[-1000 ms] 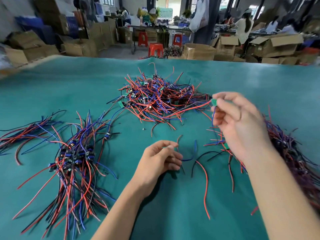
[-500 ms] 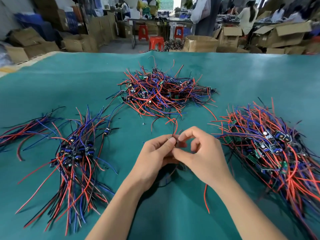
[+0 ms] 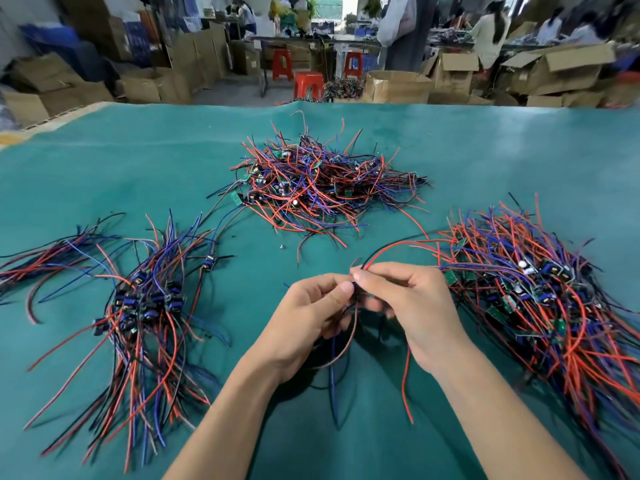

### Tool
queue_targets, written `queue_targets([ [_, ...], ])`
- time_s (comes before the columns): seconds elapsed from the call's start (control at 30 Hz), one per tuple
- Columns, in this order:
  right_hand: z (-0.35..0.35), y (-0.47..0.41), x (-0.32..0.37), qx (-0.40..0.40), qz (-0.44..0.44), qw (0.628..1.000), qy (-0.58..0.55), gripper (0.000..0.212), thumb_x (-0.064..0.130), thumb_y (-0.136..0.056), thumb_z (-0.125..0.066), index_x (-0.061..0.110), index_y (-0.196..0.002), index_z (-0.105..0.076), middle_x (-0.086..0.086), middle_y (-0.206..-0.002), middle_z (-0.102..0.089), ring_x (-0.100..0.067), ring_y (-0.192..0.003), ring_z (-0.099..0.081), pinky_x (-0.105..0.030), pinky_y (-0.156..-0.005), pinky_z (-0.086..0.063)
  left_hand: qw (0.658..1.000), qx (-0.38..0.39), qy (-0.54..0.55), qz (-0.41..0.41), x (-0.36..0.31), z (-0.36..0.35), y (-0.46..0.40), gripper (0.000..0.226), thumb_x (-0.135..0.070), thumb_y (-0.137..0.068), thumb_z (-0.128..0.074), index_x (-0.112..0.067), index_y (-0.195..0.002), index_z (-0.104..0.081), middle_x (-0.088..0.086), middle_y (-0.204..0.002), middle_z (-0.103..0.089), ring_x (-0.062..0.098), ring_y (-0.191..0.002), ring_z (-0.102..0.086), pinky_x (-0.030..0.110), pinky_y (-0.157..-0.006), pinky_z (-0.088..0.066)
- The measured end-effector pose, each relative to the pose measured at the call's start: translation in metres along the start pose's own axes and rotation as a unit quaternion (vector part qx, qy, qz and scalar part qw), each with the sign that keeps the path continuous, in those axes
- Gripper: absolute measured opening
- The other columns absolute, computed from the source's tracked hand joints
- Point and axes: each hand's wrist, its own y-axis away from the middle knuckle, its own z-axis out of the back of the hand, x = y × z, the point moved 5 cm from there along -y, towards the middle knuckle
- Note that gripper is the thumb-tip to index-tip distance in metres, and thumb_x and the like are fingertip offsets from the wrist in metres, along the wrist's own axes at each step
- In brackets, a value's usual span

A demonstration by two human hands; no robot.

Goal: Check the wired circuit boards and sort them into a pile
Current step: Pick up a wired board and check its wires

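Both hands meet above the green table: the left hand and right hand pinch one wired board, its wires hanging down. Piles lie left, right and farther back.

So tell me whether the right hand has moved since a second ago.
Yes. The right hand came down from beside the far wire pile toward the body, meeting the left hand.

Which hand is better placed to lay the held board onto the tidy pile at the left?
Left hand, probably: it already pinches the wired board and is nearer the aligned pile.
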Motion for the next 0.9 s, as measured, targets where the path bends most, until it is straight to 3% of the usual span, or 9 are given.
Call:
queue_targets([
  [0.1, -0.003, 0.000, 0.001, 0.012, 0.006, 1.000, 0.002, 0.013, 0.015, -0.087, -0.078, 0.007, -0.077, -0.078, -0.006, -0.059, -0.060, -0.012, -0.053, -0.049, -0.013, -0.051, -0.036, 1.000, -0.006, -0.002, 0.013, 0.001, 0.000, 0.000, 0.023, -0.034, -0.095, -0.060, -0.014, -0.096, -0.071, 0.014, -0.090, -0.073, 0.014, -0.064, -0.037, 0.027, -0.058, -0.027],
  [0.23, -0.004, 0.000, 0.000, -0.016, 0.026, 0.999, 0.044, 0.020, 0.009, -0.088, -0.076, 0.012, -0.068, -0.072, 0.000, -0.058, -0.066, -0.011, -0.056, -0.056, -0.021, -0.057, -0.044, 0.999, -0.007, -0.048, -0.010, 0.000, 0.000, -0.001, 0.024, -0.029, -0.095, -0.060, -0.011, -0.082, -0.068, 0.010, -0.079, -0.070, 0.011, -0.051, -0.034, 0.018, -0.046, -0.029],
  [0.4, 0.007, -0.002, 0.008, -0.126, 0.090, 0.972, 0.178, 0.014, 0.017, -0.087, -0.077, 0.014, -0.074, -0.075, 0.003, -0.067, -0.071, -0.009, -0.062, -0.061, -0.028, -0.066, -0.049, 0.998, 0.025, -0.061, 0.001, -0.001, -0.003, 0.000, 0.027, -0.029, -0.094, -0.059, -0.003, -0.092, -0.067, 0.011, -0.076, -0.070, 0.012, -0.052, -0.041, 0.017, -0.048, -0.033],
  [0.57, 0.031, -0.007, 0.017, -0.190, 0.155, 0.921, 0.302, 0.013, 0.016, -0.089, -0.075, 0.010, -0.077, -0.076, -0.003, -0.076, -0.069, -0.021, -0.071, -0.062, -0.034, -0.074, -0.046, 0.994, 0.062, -0.084, 0.020, 0.000, -0.008, 0.003, 0.021, -0.028, -0.093, -0.062, -0.008, -0.088, -0.067, 0.010, -0.074, -0.071, 0.017, -0.056, -0.054, 0.020, -0.051, -0.039],
  [0.8, 0.052, -0.005, 0.024, -0.254, 0.233, 0.866, 0.363, 0.002, 0.011, -0.088, -0.074, 0.011, -0.086, -0.075, -0.006, -0.084, -0.069, -0.029, -0.070, -0.062, -0.041, -0.074, -0.050, 0.990, 0.091, -0.103, 0.039, 0.002, -0.012, 0.006, 0.020, -0.027, -0.093, -0.061, -0.009, -0.088, -0.067, 0.011, -0.075, -0.071, 0.017, -0.058, -0.061, 0.020, -0.050, -0.041],
  [0.9, 0.059, -0.003, 0.024, -0.274, 0.244, 0.868, 0.335, 0.013, 0.014, -0.088, -0.070, 0.016, -0.100, -0.076, -0.004, -0.086, -0.075, -0.029, -0.073, -0.069, -0.044, -0.074, -0.056, 0.988, 0.103, -0.103, 0.048, 0.002, -0.013, 0.006, 0.020, -0.026, -0.093, -0.061, -0.007, -0.090, -0.066, 0.012, -0.076, -0.071, 0.018, -0.061, -0.064, 0.020, -0.054, -0.043],
])
